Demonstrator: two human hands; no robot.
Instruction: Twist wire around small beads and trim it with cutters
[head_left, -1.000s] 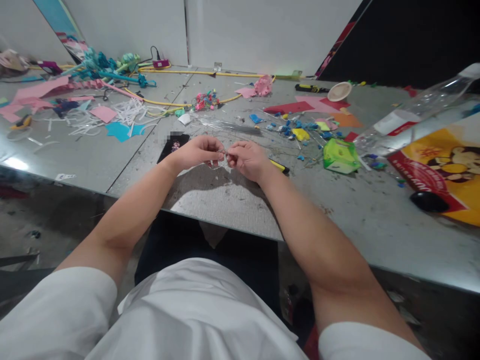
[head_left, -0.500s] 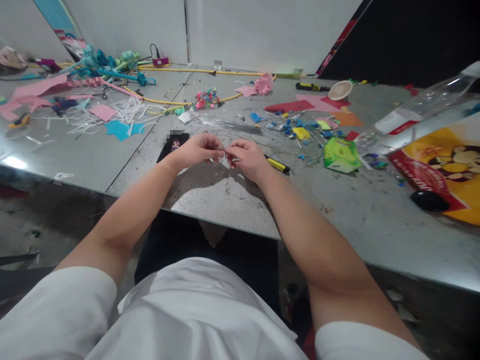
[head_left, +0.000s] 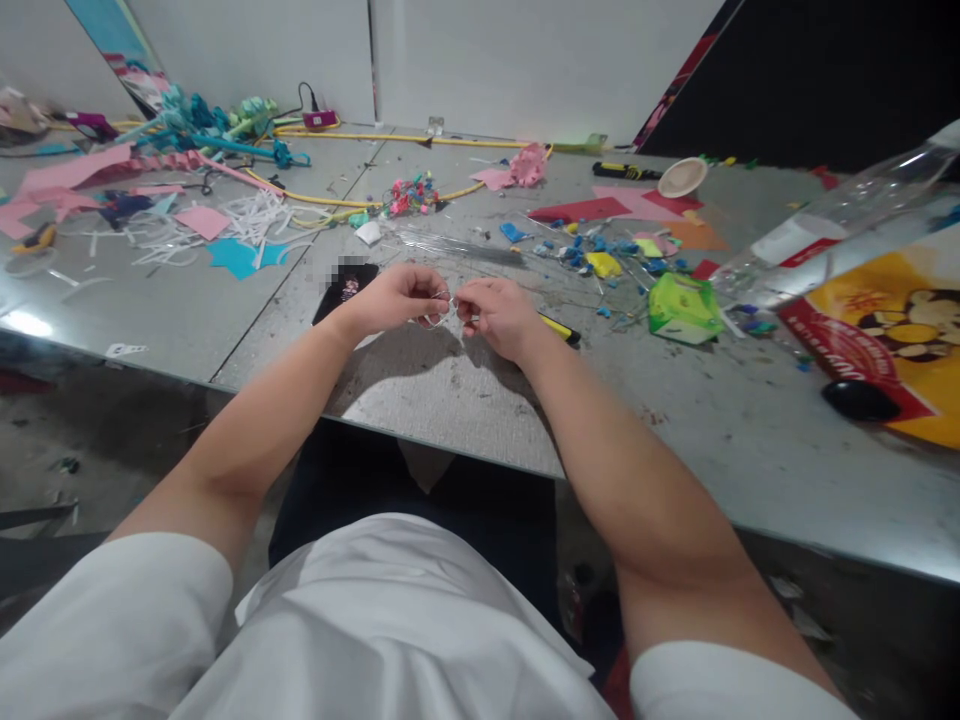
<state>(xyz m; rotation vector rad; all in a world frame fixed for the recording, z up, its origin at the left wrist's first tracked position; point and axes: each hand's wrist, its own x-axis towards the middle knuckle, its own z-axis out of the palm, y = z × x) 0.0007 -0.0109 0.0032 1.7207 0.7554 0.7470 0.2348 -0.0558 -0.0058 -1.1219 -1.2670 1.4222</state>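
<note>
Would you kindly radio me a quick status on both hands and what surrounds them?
Left hand pinching thin wire-like strand. Right hand close beside, fingertips drawn together, grip unclear. Yellow-and-black utility knife partly hidden by right hand.

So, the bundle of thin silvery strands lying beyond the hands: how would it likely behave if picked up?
The strands look very thin, so probably light. They lie nearly straight, which suggests springy stiffness rather than limpness. They lie loosely side by side with no visible tie, so they may slip apart or scatter.
</note>
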